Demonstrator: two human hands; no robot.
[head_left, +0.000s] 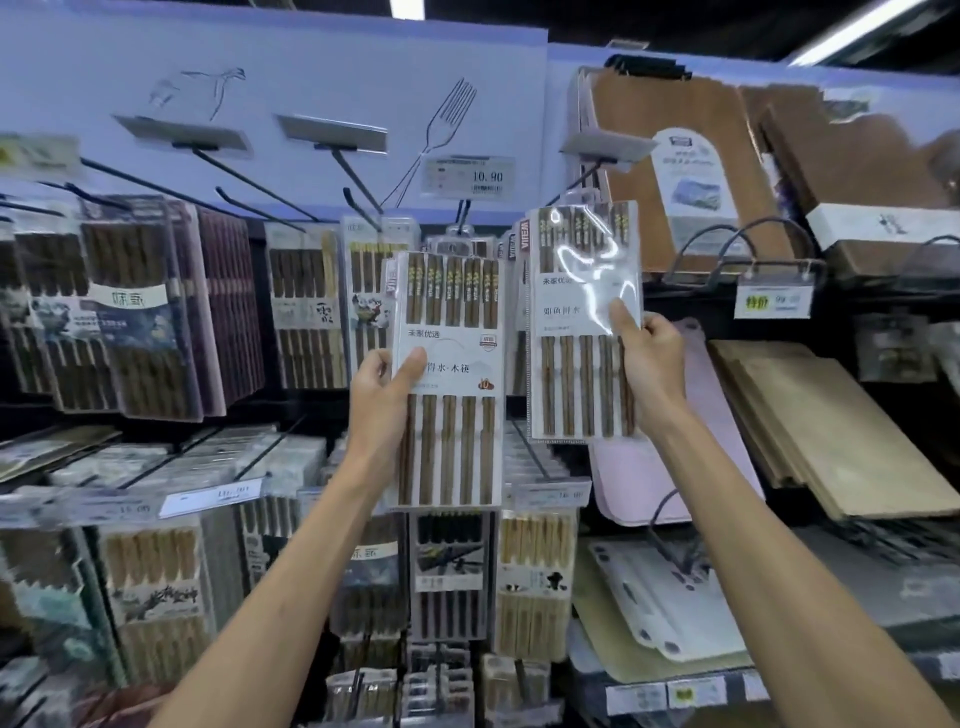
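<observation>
Two flat packs of wooden chopsticks are held up side by side in front of a shop display, above the lower shelves. The left hand (382, 387) holds the left pack (452, 415) by its left edge, about halfway up. The thumb lies across the printed card on the front, and the fingers are curled behind, out of sight. The right hand (652, 358) holds the right pack (582, 322) by its right edge in the same way, thumb on the clear front and fingers wrapped behind. The right pack sits a little higher. Its top is close to a hook (587, 176), but I cannot tell whether it hangs on it. The packs are just beside each other; whether they touch is unclear.

Both packs stand nearly upright, with the long axis running up and down, printed fronts toward the person and the decorated ends of the sticks at the top.

They are probably light. The sticks should keep them stiff lengthwise, though the thin shell may bend across its width. The glossy plastic, which shows glare on the right pack, looks slippery, so a pinch at mid-edge over the card seems the surest hold.

More packs (140, 312) hang to the left, a price tag (470, 179) sits above, and cutting boards (685, 171) stand on the far right.
</observation>
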